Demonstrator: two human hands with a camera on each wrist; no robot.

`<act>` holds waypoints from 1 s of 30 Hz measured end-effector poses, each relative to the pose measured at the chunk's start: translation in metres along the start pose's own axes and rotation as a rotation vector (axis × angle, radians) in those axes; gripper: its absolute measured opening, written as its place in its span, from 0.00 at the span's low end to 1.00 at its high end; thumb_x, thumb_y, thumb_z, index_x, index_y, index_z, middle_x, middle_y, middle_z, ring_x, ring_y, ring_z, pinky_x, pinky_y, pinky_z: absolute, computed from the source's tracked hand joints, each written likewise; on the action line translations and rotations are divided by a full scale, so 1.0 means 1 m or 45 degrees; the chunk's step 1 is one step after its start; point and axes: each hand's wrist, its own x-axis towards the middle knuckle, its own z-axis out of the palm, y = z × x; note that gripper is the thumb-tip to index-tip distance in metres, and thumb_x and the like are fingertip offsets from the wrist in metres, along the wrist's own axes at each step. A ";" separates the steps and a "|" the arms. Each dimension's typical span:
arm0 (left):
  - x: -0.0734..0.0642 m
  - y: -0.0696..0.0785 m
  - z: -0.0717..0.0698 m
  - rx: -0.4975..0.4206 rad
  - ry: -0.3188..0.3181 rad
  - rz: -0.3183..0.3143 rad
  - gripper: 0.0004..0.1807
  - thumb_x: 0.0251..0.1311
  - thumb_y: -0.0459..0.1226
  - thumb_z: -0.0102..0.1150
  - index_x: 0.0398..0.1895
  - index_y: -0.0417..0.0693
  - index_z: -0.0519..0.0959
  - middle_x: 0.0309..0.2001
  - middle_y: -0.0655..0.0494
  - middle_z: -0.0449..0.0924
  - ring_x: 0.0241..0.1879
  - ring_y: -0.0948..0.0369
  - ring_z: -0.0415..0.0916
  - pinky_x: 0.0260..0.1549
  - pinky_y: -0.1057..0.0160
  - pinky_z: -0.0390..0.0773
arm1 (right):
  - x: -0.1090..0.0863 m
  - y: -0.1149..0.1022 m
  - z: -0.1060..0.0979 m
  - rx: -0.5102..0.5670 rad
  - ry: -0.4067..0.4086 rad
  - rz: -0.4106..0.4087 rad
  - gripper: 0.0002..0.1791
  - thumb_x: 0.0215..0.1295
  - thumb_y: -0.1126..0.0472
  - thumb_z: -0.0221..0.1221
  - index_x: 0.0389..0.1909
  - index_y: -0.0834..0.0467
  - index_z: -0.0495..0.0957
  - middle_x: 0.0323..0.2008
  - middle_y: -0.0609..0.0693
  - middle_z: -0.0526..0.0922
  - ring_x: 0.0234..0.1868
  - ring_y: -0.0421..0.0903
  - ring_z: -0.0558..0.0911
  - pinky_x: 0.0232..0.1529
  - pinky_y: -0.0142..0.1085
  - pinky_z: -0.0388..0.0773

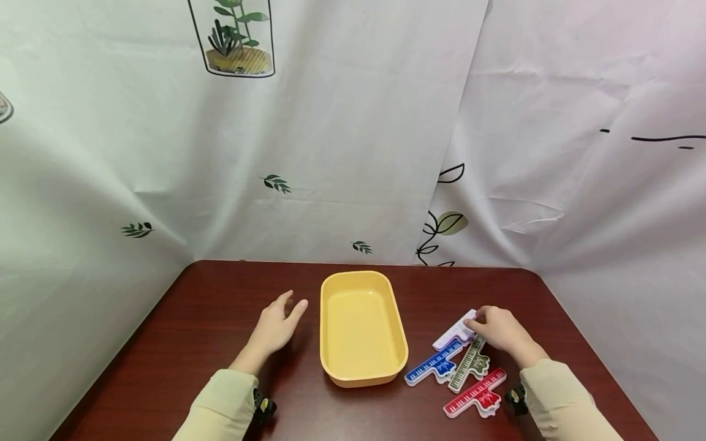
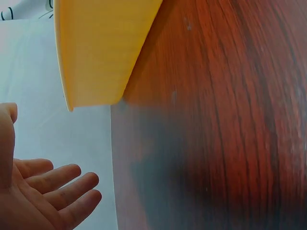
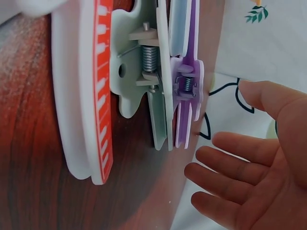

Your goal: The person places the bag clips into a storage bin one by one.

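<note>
My left hand (image 1: 274, 326) hovers left of a yellow rectangular tray (image 1: 364, 331), its fingers spread and holding nothing. Over on the right, my right hand (image 1: 501, 329) reaches across the far end of a lavender spring clip (image 1: 453, 332); in the right wrist view its relaxed fingers stand apart from the purple clip (image 3: 193, 81). Just nearer lie a blue clip (image 1: 433, 365) and a dark green clip (image 1: 467, 366), close together. Closest to me is a red clip (image 1: 474, 395). All carry a piano-key pattern along one long bar.
A dark reddish-brown wooden table (image 1: 220, 306) bears everything. White printed cloth (image 1: 353, 153) hangs behind it and along both sides. In the left wrist view the tray's side wall (image 2: 100, 52) rises beyond my left hand.
</note>
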 end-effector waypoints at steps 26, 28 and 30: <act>-0.003 0.019 0.024 -0.406 -0.065 -0.144 0.27 0.62 0.44 0.57 0.59 0.34 0.71 0.42 0.45 0.82 0.32 0.57 0.79 0.26 0.64 0.80 | -0.001 0.001 0.009 0.051 -0.061 0.037 0.23 0.56 0.51 0.64 0.39 0.69 0.79 0.29 0.54 0.82 0.27 0.44 0.75 0.30 0.39 0.78; -0.003 0.020 0.025 -0.441 -0.075 -0.156 0.26 0.62 0.43 0.57 0.58 0.33 0.72 0.40 0.45 0.82 0.32 0.57 0.79 0.25 0.63 0.81 | -0.001 0.001 0.010 0.052 -0.067 0.042 0.22 0.56 0.51 0.64 0.38 0.69 0.80 0.29 0.53 0.82 0.27 0.44 0.75 0.29 0.38 0.77; -0.004 0.021 0.027 -0.461 -0.081 -0.162 0.25 0.61 0.42 0.57 0.57 0.33 0.73 0.39 0.46 0.82 0.31 0.57 0.79 0.25 0.62 0.81 | -0.001 0.000 0.010 0.053 -0.072 0.045 0.21 0.56 0.52 0.64 0.37 0.68 0.80 0.28 0.53 0.82 0.27 0.44 0.74 0.28 0.37 0.76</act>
